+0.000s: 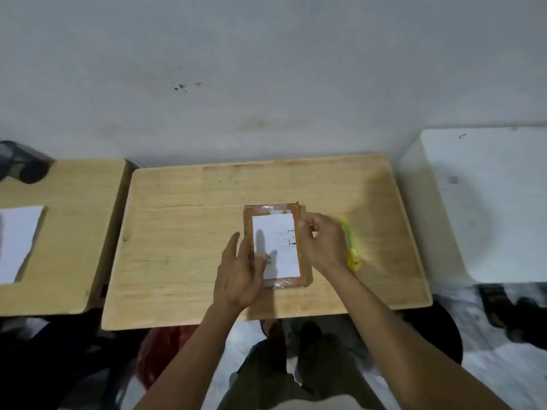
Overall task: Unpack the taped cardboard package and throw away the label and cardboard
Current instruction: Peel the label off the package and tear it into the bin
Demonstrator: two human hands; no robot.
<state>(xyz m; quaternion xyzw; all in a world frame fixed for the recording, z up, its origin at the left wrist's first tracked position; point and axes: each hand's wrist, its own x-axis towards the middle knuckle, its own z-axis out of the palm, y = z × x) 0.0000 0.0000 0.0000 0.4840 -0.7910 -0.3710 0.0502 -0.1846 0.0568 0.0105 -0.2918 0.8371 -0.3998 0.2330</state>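
Note:
A flat brown cardboard package [302, 247] wrapped in clear tape lies in the middle of the wooden table [177, 247]. A white label [278, 235] covers most of its top. My left hand [241, 275] rests flat on the package's left side with fingers spread, pressing it down. My right hand [321, 242] is at the package's right edge, its fingertips pinching at the label's upper right edge. A yellow utility knife [350, 248] lies on the table just right of my right hand, partly hidden by it.
A second wooden table [68, 232] stands to the left with a white sheet of paper [17, 244] and a dark object [23, 162] at its back. A white box-like surface [488, 208] stands to the right. My legs and a red object [165, 350] show below.

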